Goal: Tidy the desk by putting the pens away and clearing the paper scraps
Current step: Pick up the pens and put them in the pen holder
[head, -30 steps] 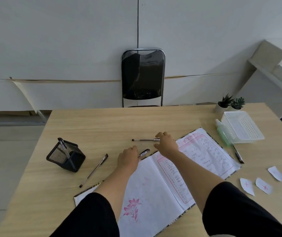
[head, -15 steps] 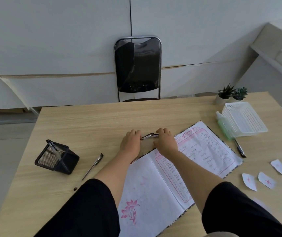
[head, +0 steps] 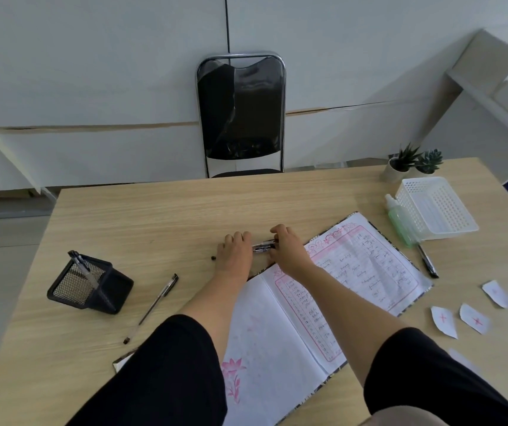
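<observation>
Tabletop (head: 154, 216), mid-task.
- Both hands: left hand (head: 235, 249) and right hand (head: 286, 249) close together just beyond the open notebook (head: 339, 290), each pinching an end of one pen (head: 264, 245); its middle alone shows.
- Stored: one pen in the mesh pen holder (head: 92, 285).
- Left: loose pen (head: 151, 307) beside the holder; another pen (head: 428, 262) by the white basket (head: 437, 207); paper scraps (head: 443, 321) at right, some cut off by the frame.

dim, even light | soft focus | edges bowed, perhaps lens distortion
</observation>
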`<state>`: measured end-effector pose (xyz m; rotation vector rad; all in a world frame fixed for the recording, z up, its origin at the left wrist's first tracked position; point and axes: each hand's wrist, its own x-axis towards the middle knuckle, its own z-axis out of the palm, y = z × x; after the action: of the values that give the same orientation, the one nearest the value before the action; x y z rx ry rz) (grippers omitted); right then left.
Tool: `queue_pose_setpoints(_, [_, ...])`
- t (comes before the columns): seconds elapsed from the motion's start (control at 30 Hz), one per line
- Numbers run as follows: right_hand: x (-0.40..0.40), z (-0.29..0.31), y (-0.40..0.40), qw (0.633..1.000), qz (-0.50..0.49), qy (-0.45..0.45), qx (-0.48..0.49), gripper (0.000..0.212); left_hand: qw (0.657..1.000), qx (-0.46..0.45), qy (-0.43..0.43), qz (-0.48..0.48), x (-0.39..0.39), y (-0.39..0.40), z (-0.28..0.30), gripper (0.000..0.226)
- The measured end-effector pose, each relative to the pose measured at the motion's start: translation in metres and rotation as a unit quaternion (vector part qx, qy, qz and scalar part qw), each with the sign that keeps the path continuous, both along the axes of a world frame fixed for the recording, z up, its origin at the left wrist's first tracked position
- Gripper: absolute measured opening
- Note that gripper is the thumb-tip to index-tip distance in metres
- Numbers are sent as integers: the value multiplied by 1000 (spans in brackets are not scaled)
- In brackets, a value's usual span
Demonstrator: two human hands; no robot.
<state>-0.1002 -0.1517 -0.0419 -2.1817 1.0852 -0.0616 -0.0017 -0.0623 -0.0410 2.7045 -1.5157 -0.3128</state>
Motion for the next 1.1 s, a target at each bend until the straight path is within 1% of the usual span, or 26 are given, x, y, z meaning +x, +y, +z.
queue_pose_setpoints(0.1, [2, 4, 1, 1000, -8, -10, -3, 46, 1000, 14, 27, 8, 2, 0, 2, 33])
queue_pose_setpoints(0.17, [3, 8, 3, 1000, -12, -13, -15, 46, 997, 13, 69, 23, 4, 2, 2, 30])
queue_pose_setpoints(0.23, [3, 11, 4, 999, -20, -11, -26, 46, 991, -11, 123, 61, 8, 4, 1, 26])
queue_pose_setpoints(0.3, [2, 15, 6, 999, -31, -12, -29, 48, 977, -43, 176, 114, 11, 7, 4, 21])
queue_pose_setpoints(0.4, [2, 24, 11, 999, -19, -7, -36, 49, 950, -79, 238, 187, 14, 13, 16, 18])
queue_pose_setpoints(0.6, [17, 48, 26, 1000, -15, -22, -7, 47, 896, -161, 300, 285, 20, 20, 48, 16])
queue_pose_setpoints(0.73, [34, 71, 41, 998, -16, -56, 17, 42, 866, -224, 314, 319, 27, 34, 77, 12])
queue_pose_setpoints(0.87, [51, 92, 61, 997, 9, -73, 4, 40, 840, -293, 318, 327, 40, 52, 104, 21])
queue_pose_setpoints(0.93, [59, 101, 71, 997, 23, -79, 6, 40, 834, -316, 312, 329, 49, 63, 116, 23])
queue_pose_setpoints(1.1, [80, 118, 102, 994, 70, -87, 8, 40, 829, -354, 257, 347, 69, 99, 141, 19])
